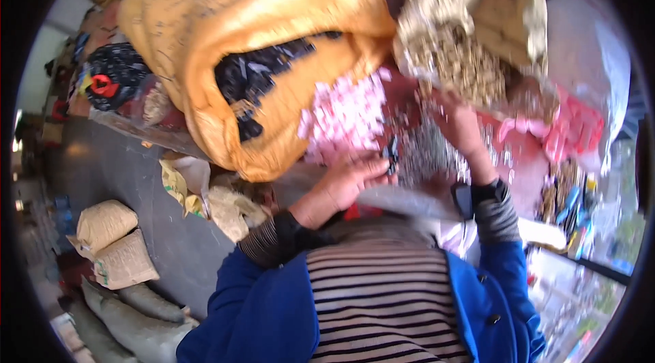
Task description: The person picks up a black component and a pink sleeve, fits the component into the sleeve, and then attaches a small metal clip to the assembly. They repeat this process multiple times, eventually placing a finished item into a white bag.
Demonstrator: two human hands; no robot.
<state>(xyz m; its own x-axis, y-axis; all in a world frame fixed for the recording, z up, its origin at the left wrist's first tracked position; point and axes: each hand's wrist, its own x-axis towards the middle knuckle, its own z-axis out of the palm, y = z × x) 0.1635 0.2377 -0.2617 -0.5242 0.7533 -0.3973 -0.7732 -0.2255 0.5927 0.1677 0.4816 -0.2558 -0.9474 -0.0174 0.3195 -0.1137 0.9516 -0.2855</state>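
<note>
My left hand (341,185) is closed, with a small black piece (391,154) pinched between thumb and fingers. Just beyond it lies a heap of small pink pieces (348,114), at the mouth of a large orange sack (273,18) with black pieces (252,76) inside. My right hand (460,127) reaches to the near edge of a pile of small tan pieces (457,66) that spill from a brown paper sack (508,8). Its fingers look curled together; blur hides what they hold. Between my hands spread many small silvery metal pieces (430,151).
A red plastic bag (576,124) and a whitish sack (590,56) stand at the right. Tools with coloured handles (573,209) lie at the right edge. On the left are a black plastic bag (119,69), stacked tan packages (116,243) and grey sacks (136,312).
</note>
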